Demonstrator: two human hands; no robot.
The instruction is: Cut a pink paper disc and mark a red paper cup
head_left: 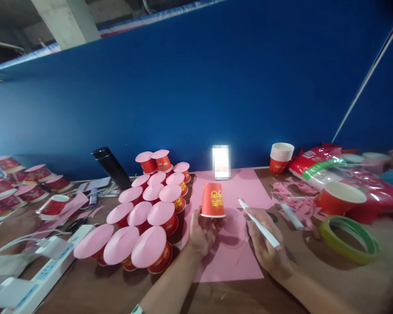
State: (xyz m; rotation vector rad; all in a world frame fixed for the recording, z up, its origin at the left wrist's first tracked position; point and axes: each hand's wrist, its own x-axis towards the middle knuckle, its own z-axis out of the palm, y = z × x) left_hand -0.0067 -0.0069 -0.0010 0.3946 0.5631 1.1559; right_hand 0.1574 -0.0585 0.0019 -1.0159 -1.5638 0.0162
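My left hand is wrapped round the lower part of a red paper cup with yellow lettering, held upside down with its white rim below. In my right hand is a slim white pen, its pointed tip turned toward the cup but apart from it. Both hands are over a pink paper sheet, on which a faint curved line shows. Left of my left hand stand several upturned red cups with pink paper discs on top.
At the right are a stack of cups, red plastic packs, a lone cup, pink scraps and a tape roll. A black flask, a power strip and another person's hand are at the left.
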